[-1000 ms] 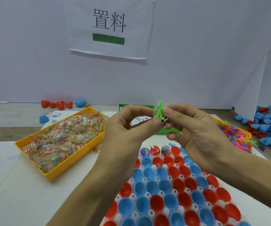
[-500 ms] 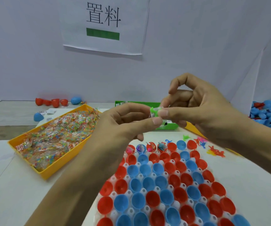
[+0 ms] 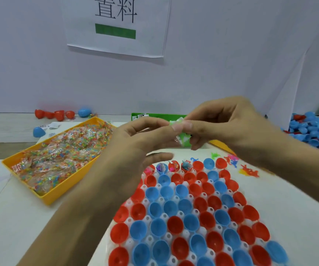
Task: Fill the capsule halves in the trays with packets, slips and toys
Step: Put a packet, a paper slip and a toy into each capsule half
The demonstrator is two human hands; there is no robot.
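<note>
A white tray (image 3: 191,214) holds several red and blue capsule halves (image 3: 176,225). Most are empty, while a few in the far row (image 3: 174,167) hold packets and toys. Above the tray's far end, my left hand (image 3: 135,139) and my right hand (image 3: 224,121) meet, both pinching a small green toy with a folded slip (image 3: 181,131) between thumbs and fingertips. The item is partly hidden by my fingers.
A yellow bin (image 3: 47,196) of clear bead packets (image 3: 59,160) stands at the left. Loose small toys (image 3: 248,170) lie right of the tray. A green bin (image 3: 154,116) sits behind my hands. Loose capsule halves (image 3: 314,129) pile at the far right, others (image 3: 59,114) by the wall.
Both hands have dropped slightly lower in view and stayed together on the green item; my right hand's raised fingers have come down. The camera has tilted, showing more of the tray.
</note>
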